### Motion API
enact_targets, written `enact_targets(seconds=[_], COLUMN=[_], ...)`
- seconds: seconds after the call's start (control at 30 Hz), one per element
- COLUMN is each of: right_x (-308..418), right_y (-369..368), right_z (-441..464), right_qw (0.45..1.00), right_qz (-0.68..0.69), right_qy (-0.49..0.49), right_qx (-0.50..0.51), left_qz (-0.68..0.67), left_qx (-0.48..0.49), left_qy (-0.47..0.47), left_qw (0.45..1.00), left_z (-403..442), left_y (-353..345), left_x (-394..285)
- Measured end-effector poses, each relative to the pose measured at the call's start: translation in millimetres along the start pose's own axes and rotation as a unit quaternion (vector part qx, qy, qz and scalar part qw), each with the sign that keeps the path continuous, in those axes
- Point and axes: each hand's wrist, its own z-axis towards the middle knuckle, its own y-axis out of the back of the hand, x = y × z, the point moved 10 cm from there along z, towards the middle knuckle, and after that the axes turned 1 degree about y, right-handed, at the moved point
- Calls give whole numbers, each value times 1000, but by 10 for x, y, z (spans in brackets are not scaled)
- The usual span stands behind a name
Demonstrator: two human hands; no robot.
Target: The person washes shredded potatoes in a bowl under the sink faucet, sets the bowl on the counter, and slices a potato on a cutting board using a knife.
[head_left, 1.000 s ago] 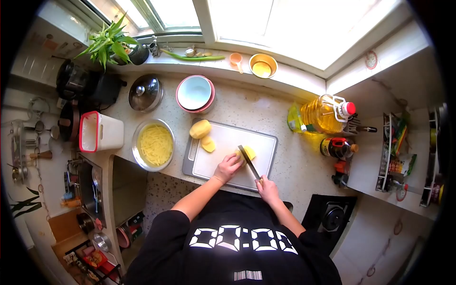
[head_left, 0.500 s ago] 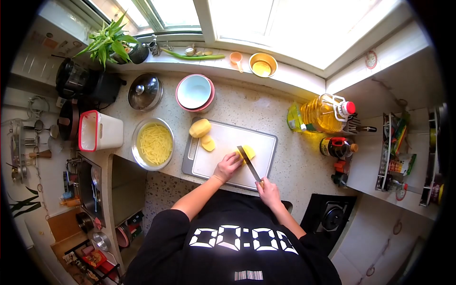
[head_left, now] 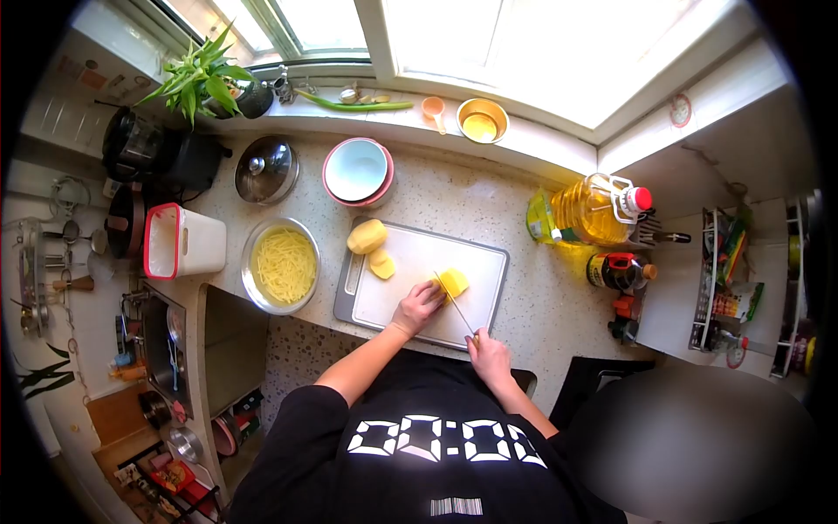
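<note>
My right hand (head_left: 490, 355) is wrapped round the handle of a kitchen knife (head_left: 460, 313). The blade is seen nearly edge-on and meets a peeled potato piece (head_left: 454, 281) on the cutting board (head_left: 400, 293). With bent fingers, my left hand (head_left: 417, 309) presses on the potato at the blade's left side; its fingertips are partly hidden. Farther up the board, at its left corner, lie a whole peeled potato (head_left: 367, 236) and potato slices (head_left: 381, 264).
Left of the board stands a bowl of potato strips (head_left: 285, 265). Stacked bowls (head_left: 357, 169) and a glass lid (head_left: 266, 169) sit behind. An oil bottle (head_left: 594, 210) and a dark sauce bottle (head_left: 615, 272) stand at the right. A blurred grey shape (head_left: 694, 441) covers the lower right.
The knife blade has turned from showing its flat side to nearly edge-on, and my right hand has shifted slightly left. The blurred shape has appeared at the lower right.
</note>
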Motion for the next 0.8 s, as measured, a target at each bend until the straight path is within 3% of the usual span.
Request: enact_targets(seconds=[0.8], right_x=[-89], right_y=[-430], right_z=[361], right_qw=[998], right_qz=[-5], right_qy=[-16], right_qx=[61], left_qz=[-14], left_qx=[20], left_qy=[2], left_qw=[1000], left_z=[-17], left_y=[1], left_x=[5])
